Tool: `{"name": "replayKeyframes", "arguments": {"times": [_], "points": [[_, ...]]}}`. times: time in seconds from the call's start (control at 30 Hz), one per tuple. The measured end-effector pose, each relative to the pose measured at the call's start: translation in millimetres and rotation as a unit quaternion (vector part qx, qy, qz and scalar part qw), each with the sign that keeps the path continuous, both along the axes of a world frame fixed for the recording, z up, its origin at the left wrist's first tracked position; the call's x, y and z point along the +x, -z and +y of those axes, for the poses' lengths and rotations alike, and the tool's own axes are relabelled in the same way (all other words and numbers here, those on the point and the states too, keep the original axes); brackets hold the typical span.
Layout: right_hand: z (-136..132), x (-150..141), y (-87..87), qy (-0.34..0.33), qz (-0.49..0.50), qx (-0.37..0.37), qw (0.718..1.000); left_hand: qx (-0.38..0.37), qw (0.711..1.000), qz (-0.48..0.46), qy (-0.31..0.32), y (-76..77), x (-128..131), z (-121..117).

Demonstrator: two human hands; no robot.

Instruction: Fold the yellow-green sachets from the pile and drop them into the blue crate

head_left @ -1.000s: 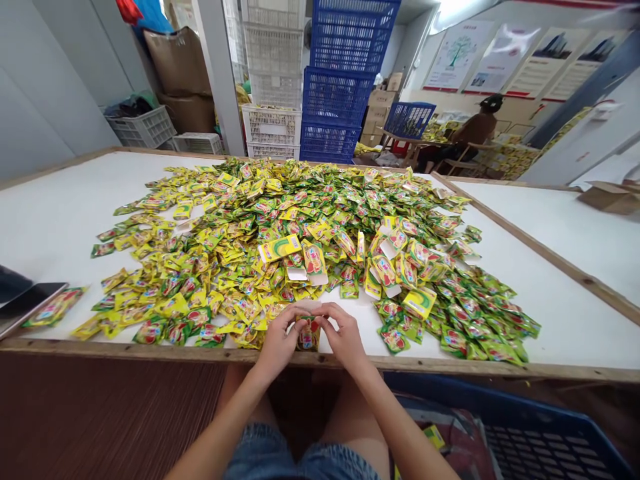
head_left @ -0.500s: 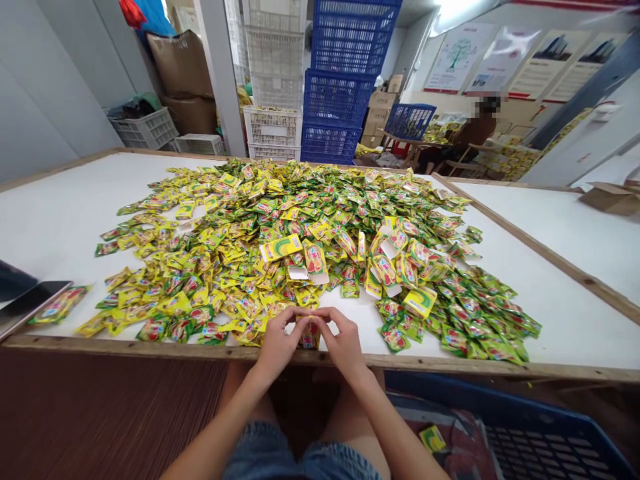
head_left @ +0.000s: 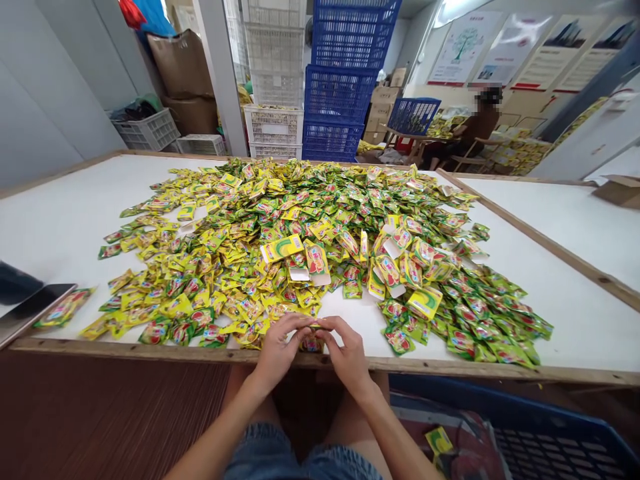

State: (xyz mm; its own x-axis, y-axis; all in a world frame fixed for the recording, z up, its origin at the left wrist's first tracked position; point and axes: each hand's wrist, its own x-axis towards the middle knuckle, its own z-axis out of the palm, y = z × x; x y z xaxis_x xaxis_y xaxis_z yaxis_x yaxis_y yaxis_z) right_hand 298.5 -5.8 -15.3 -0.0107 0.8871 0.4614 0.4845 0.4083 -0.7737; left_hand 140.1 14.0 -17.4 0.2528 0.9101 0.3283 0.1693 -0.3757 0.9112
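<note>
At the table's front edge, my left hand point(head_left: 279, 347) and my right hand point(head_left: 346, 348) meet around a small printed candy box point(head_left: 313, 344). Both sets of fingers are closed on its upper end, with fingertips together at the top. Its printed face shows red and green below the fingers; the rest is hidden. Beyond my hands lies a broad heap of yellow and green candy packets point(head_left: 240, 233). Several open cartons point(head_left: 390, 267) with white flaps rest on the heap to the right. Another carton point(head_left: 317, 261) lies in the middle, beside a yellow box point(head_left: 281, 249).
A phone point(head_left: 37, 310) and a dark object point(head_left: 17, 283) lie at the table's left. Below the right edge sits a blue crate point(head_left: 550, 433) with a yellow box point(head_left: 439, 441). Stacked crates point(head_left: 340, 93) stand behind the table. A wooden strip point(head_left: 540, 240) divides the tabletop. A person point(head_left: 483, 123) sits farther back.
My thumbs have dropped from the top of the box to its sides, while my fingers stay at its upper end. The view has shifted slightly.
</note>
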Motion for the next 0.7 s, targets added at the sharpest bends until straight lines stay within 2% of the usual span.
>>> {"name": "replayKeyframes", "arguments": {"times": [0.1,0.13,0.17,0.23,0.3,0.37,0.43,0.5,0.6,0.7], "points": [[-32.3,56.4,-24.0,0.098,-0.051,-0.019,0.994,-0.017,1.0,0.008,-0.008,-5.5,-1.8,2.3],[-47.2,84.3,-31.0,0.133,-0.092,-0.06,0.985,-0.008,0.999,0.023,-0.022,-8.3,-3.6,8.2],[-62.8,113.3,-36.4,0.145,-0.144,-0.103,0.973,0.015,0.998,0.052,-0.039,-11.4,-6.0,17.4],[-91.4,163.9,-41.8,0.166,-0.215,-0.138,0.952,0.081,0.986,0.124,-0.073,-17.7,-12.1,44.4],[-109.4,189.2,-41.1,0.188,-0.227,-0.167,0.941,0.145,0.963,0.206,-0.093,-22.5,-18.0,77.5],[-111.8,182.4,-36.7,0.191,-0.2,-0.18,0.944,0.192,0.934,0.29,-0.081,-24.8,-21.4,108.6],[-99.2,150.7,-31.7,0.167,-0.158,-0.178,0.957,0.232,0.904,0.356,-0.05,-25.1,-22.2,132.1],[-77.4,108.6,-28.5,0.12,-0.118,-0.168,0.971,0.259,0.884,0.388,-0.03,-24.3,-21.8,145.9],[-43.7,52.5,-27.5,0.056,-0.062,-0.146,0.986,0.282,0.879,0.385,-0.023,-24.3,-22.3,148.4],[-20.4,17.1,-25.7,0.066,-0.002,-0.15,0.987,0.294,0.895,0.333,-0.032,-27.1,-21.3,127.9]]}}
